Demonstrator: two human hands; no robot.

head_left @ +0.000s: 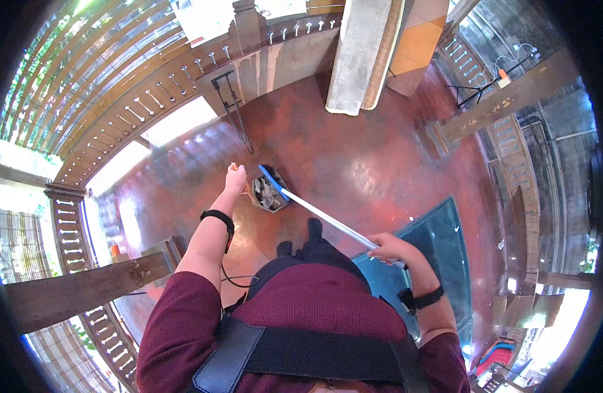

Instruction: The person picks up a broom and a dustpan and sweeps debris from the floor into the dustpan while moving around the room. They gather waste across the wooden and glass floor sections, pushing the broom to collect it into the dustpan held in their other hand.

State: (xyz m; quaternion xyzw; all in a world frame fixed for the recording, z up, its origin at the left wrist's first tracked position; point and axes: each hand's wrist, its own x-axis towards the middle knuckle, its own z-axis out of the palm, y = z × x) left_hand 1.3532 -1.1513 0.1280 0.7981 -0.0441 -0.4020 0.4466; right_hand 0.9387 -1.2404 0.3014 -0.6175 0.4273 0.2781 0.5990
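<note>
My right hand [391,249] is wrapped round the white pole of a broom [327,220], near its end. The pole slants up and left to a blue broom head [274,183], which lies against the right side of a dustpan-like container [270,204] filled with grey and white debris. My left hand [236,179] is closed just left of that container, on something thin and orange-brown that shows above and below the fingers, perhaps a handle. Both my feet stand on the red floor below the container.
A teal glass-like panel [432,242] lies on the floor at the right. A black metal frame [232,111] leans by the railing. A large pale board [359,56] stands at the top. Wooden posts [85,288] flank both sides; a tripod [475,95] is at upper right.
</note>
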